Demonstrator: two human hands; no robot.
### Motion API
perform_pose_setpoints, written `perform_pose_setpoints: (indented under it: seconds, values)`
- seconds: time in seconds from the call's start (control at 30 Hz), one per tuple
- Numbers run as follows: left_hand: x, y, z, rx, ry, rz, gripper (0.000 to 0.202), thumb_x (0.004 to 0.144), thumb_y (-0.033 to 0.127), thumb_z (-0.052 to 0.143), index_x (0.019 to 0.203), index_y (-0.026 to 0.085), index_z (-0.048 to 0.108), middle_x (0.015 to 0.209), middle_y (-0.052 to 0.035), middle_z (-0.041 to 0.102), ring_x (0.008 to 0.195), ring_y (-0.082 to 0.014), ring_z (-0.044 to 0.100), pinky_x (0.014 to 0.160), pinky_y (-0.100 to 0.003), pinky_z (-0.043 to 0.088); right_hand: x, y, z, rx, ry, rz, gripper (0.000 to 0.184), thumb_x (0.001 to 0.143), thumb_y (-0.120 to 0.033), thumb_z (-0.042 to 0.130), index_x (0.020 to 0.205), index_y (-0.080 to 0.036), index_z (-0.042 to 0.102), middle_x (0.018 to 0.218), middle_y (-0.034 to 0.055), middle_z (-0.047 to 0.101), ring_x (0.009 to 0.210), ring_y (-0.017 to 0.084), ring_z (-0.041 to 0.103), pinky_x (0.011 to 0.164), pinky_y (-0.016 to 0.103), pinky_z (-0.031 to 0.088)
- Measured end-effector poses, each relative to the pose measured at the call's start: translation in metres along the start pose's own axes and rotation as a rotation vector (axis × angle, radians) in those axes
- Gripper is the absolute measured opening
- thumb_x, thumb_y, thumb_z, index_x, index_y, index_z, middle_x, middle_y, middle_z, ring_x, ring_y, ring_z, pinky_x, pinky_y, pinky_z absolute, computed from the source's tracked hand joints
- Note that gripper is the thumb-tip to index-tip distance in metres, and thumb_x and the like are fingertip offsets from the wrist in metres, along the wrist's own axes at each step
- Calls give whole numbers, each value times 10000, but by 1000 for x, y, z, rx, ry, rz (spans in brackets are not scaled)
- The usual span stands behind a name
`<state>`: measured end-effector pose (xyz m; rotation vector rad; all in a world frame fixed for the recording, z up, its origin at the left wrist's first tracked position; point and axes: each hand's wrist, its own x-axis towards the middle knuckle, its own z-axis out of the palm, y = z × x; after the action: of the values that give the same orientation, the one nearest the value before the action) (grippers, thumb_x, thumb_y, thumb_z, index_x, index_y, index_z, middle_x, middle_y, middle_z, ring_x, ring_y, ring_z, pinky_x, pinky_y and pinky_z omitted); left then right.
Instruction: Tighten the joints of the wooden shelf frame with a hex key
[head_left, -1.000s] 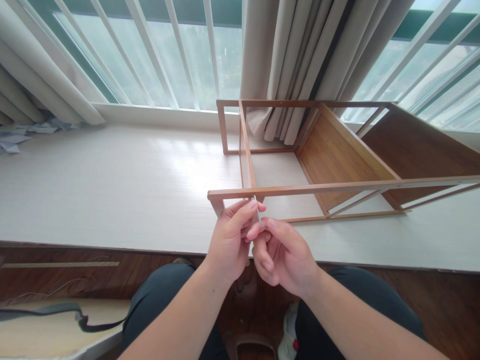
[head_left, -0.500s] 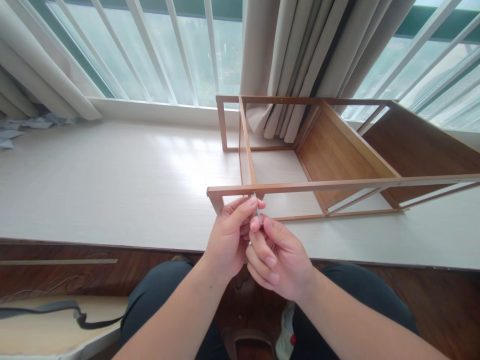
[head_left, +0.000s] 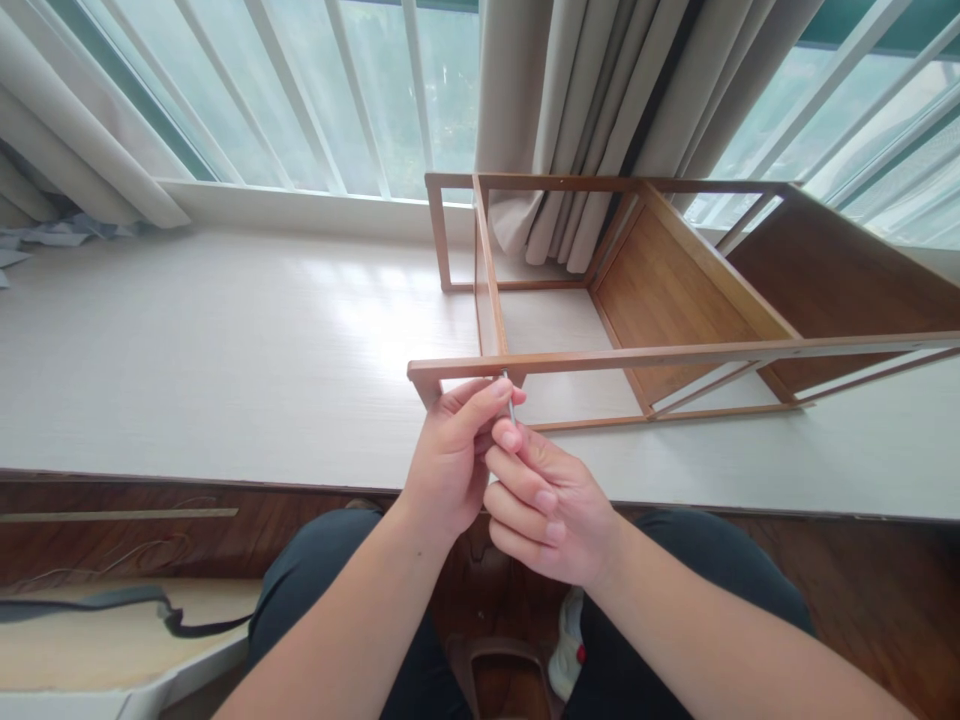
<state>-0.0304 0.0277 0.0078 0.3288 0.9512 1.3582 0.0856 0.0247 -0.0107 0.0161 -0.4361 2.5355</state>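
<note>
Just below the near rail (head_left: 645, 356) of a wooden rack (head_left: 667, 285), a thin metal rod (head_left: 512, 410) runs at a slight tilt. The left hand (head_left: 454, 445) pinches its upper part between thumb and index finger, close to where a crosspiece meets the rail; the rod's top reaches the rail, though whether it sits in a hole cannot be told. The right hand (head_left: 555, 500) pinches the lower end between index finger and partly hidden thumb, its other fingers curled. The rack lies on its side on a white ledge (head_left: 247, 350), shelf panels standing on edge. Behind it hangs a beige curtain (head_left: 517, 90), beside a barred window (head_left: 450, 90). Nearer, dark trousers (head_left: 322, 560) cover both knees, a white shoe (head_left: 566, 645) shows between them above the brown floor (head_left: 885, 600), and at lower left a dark strap (head_left: 82, 605) lies across a pale panel (head_left: 112, 650).
</note>
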Motion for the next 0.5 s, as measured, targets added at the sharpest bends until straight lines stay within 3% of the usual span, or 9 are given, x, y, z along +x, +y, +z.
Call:
perform_pose_setpoints:
  seconds: [0.1,0.33,0.5]
  values:
    - [0,0,0,29,9,23,295,699,386,888,759,134,746,526,32,574,491,-29,528,499,-119,410,1,-1,2,47,-4,23,182,1098,-325,373,968,-244,470,555,-105,366,366,71,192,368,121,351]
    - [0,0,0,51,4,43,268,731,389,864,759,151,743,513,44,578,489,-30,543,492,-118,411,1,-1,0,41,3,35,432,1106,-290,108,939,-228,502,561,-72,403,381,90,238,393,153,402]
    - [-3,1,3,72,4,33,256,757,391,834,762,156,735,495,47,572,488,-40,564,492,-122,421,0,1,-4,-18,-11,3,379,1108,-349,212,941,-220,527,576,-61,460,395,89,316,399,163,425]
